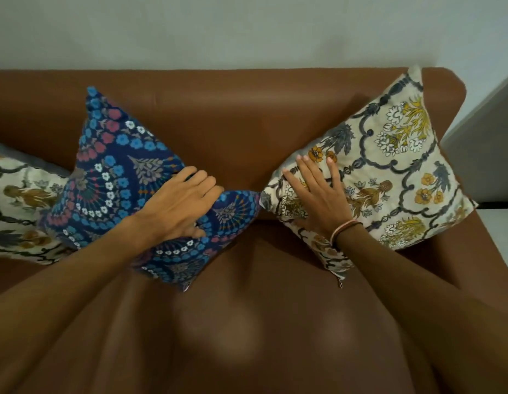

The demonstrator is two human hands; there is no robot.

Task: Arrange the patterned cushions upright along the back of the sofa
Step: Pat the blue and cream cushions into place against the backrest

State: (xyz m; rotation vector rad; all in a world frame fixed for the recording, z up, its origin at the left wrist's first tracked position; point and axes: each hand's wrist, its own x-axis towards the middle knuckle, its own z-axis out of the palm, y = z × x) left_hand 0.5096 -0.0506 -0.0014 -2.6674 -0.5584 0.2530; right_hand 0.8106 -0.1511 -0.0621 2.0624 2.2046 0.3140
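— While both cushions lean on the sofa (247,109) back, what are the hands doing?

— Left hand (176,206) curls over the blue floral cushion (110,172), fingers and thumb pinching its front face near the right corner. Right hand (315,194) lies flat and unclenched on the cream floral cushion (389,166), pressing, gripping nothing.

— Where do they sit?

— Blue one left of centre, cream one in the right corner against the armrest; their near corners almost touch. Another cream cushion (17,200) lies flatter at the far left edge.

— What could go wrong?

— Both stand tilted on a corner, like diamonds. I'd judge the smooth seat lets them slide forward or flop once the hands lift. The far-left one isn't upright yet
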